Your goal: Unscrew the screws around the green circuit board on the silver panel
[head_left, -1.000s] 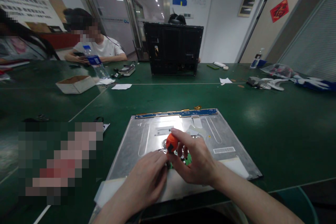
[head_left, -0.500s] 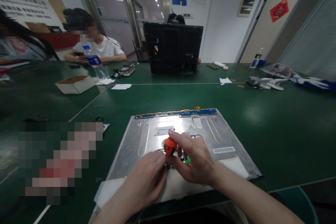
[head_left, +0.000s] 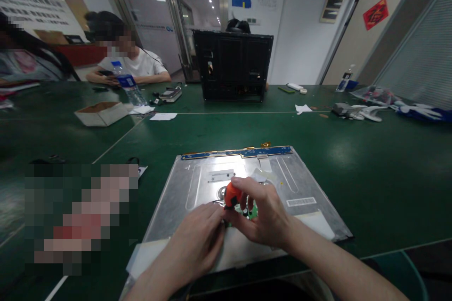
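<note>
A silver metal panel (head_left: 201,169) lies on the green table, with a blue circuit strip (head_left: 233,152) along its far edge. My right hand (head_left: 263,209) is closed round an orange and black screwdriver handle (head_left: 232,195), held over a green circuit board (head_left: 253,211) near the panel's middle. The handle leans a little to the right at its top; its tip is hidden. My left hand (head_left: 201,230) rests at the board's left side, fingers pressed together by the screwdriver's lower end. What those fingers hold, if anything, is hidden.
A black monitor housing (head_left: 233,63) stands at the far side, a person behind it. Two people sit at the far left near a bottle (head_left: 129,84) and an open box (head_left: 102,114). Gloves (head_left: 360,111) lie far right. A blurred patch covers the left.
The top of the orange handle has tilted slightly to the right, and my right hand's fingers have shifted with it. My left hand stays in place.
</note>
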`<state>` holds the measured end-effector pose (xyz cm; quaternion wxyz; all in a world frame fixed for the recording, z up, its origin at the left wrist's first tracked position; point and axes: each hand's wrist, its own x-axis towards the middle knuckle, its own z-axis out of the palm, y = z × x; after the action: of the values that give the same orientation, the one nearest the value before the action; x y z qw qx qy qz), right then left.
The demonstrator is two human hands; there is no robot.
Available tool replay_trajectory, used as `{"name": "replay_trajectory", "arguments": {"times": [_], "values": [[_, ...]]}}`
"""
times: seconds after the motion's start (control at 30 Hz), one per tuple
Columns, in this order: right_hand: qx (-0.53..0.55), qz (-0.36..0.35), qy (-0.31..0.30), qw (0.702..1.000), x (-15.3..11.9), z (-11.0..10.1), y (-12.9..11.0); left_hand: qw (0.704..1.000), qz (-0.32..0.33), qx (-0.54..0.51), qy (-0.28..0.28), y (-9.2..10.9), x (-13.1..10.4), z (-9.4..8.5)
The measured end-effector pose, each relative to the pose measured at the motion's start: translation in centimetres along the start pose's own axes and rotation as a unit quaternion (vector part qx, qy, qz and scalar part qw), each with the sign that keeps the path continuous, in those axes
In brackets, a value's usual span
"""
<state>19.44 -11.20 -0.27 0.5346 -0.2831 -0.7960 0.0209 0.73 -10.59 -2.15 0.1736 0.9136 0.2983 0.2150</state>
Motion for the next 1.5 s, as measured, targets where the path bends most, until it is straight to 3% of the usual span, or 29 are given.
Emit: {"name": "replay_trajectory", "arguments": {"times": [0.77, 1.0, 1.17, 1.5], "values": [[-0.018, -0.009, -0.018, 1.0, 0.11, -0.14, -0.15, 1.0, -0.004, 0.005, 0.0, 0.2, 0.13, 0.01], [-0.033, 0.006, 0.007, 0.999, -0.08, -0.11, -0.53, 1.0, -0.014, 0.008, -0.019, 0.4, 0.3, -0.45], [-0.027, 0.001, 0.02, 0.999, 0.05, -0.06, -0.35, 1.0, -0.004, -0.005, -0.002, 0.24, 0.23, -0.23], [-0.038, 0.024, 0.0, 0.999, -0.06, -0.12, -0.18, 1.0, -0.005, 0.006, -0.003, 0.03, 0.08, -0.06]]}}
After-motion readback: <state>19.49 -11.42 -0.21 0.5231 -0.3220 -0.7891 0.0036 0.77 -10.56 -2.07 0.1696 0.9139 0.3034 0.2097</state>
